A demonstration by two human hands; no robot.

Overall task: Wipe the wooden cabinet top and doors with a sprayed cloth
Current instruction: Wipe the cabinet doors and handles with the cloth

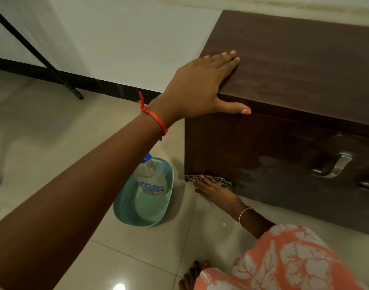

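Right hand (216,190) presses cloth (210,179) against cabinet (284,143) door's bottom corner.

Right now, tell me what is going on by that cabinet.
A person is wiping the dark brown wooden cabinet. The left hand rests flat on its top corner, thumb on the front edge. The right hand presses a black-and-white patterned cloth against the bottom left corner of the door, which shows wet streaks near the silver metal handle. A clear plastic bottle with a blue cap lies in a teal oval basket on the tiled floor beside the cabinet.
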